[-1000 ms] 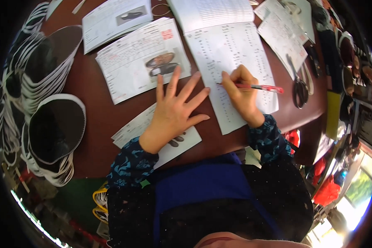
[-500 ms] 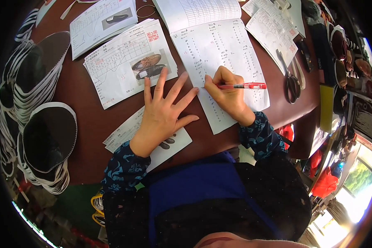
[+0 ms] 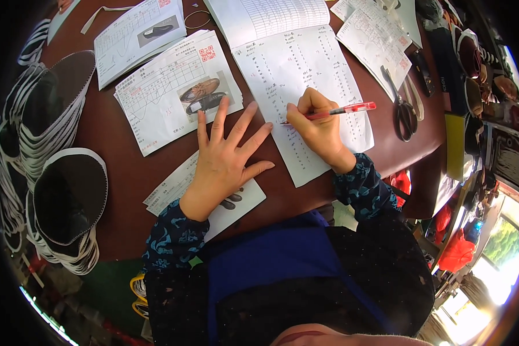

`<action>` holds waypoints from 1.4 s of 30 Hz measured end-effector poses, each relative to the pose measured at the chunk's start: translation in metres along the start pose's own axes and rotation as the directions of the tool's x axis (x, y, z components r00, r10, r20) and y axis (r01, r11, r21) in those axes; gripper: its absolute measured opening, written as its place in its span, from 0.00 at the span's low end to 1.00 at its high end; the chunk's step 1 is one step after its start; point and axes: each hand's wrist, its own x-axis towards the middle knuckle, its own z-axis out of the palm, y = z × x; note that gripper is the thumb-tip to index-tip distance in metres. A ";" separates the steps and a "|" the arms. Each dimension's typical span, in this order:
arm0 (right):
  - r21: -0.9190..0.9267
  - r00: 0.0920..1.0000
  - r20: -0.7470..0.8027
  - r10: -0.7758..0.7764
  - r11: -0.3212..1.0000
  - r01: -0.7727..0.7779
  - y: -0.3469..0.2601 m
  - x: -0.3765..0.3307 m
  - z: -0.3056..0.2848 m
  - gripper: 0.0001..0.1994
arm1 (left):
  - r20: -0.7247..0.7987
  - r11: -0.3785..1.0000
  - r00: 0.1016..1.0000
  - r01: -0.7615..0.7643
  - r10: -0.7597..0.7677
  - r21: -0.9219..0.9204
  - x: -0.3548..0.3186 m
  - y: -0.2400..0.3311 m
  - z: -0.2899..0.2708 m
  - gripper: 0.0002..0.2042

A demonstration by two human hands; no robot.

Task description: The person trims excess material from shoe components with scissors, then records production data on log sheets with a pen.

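A red pen (image 3: 354,108) is gripped in my right hand (image 3: 320,128), its tip on the lower left of a notebook page (image 3: 346,75) filled with handwritten columns. My left hand (image 3: 221,158) lies with fingers spread. Its fingertips reach the lower edge of a stack of printed sheets (image 3: 161,109) with shoe photos, close to the notebook's left edge. Under my left wrist and palm is another sheet (image 3: 245,205) with a shoe picture, partly covered by the hand.
Piled shoe pieces (image 3: 69,196), dark with white edges, stand at the left. More printed sheets (image 3: 138,40) lie at the back left, and loose papers (image 3: 375,49) at the back right. Black-handled scissors (image 3: 405,118) rest right of the notebook on the brown table (image 3: 127,230).
The pen has tilted, its back end rising, and my right hand has shifted slightly up and left. My left hand stays spread. The whole view has shifted a little.
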 end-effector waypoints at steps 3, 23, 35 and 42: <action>-0.007 1.000 0.007 0.016 1.000 -0.016 -0.005 -0.001 -0.002 0.17 | -0.013 1.000 1.000 -0.004 0.004 0.006 0.000 0.002 0.001 0.33; 0.116 0.997 -0.082 0.003 0.993 0.007 -0.001 0.002 -0.002 0.10 | -0.059 0.999 0.998 -0.032 0.031 -0.020 -0.006 -0.001 0.003 0.33; 0.232 0.999 -0.052 0.006 0.973 0.006 -0.013 -0.001 -0.004 0.10 | -0.264 0.997 0.961 -0.081 0.078 -0.001 -0.002 0.005 0.001 0.22; 0.205 0.993 -0.091 -0.071 0.975 0.088 -0.011 -0.002 -0.006 0.08 | -0.313 0.997 0.947 -0.073 0.069 -0.001 -0.004 0.001 -0.011 0.20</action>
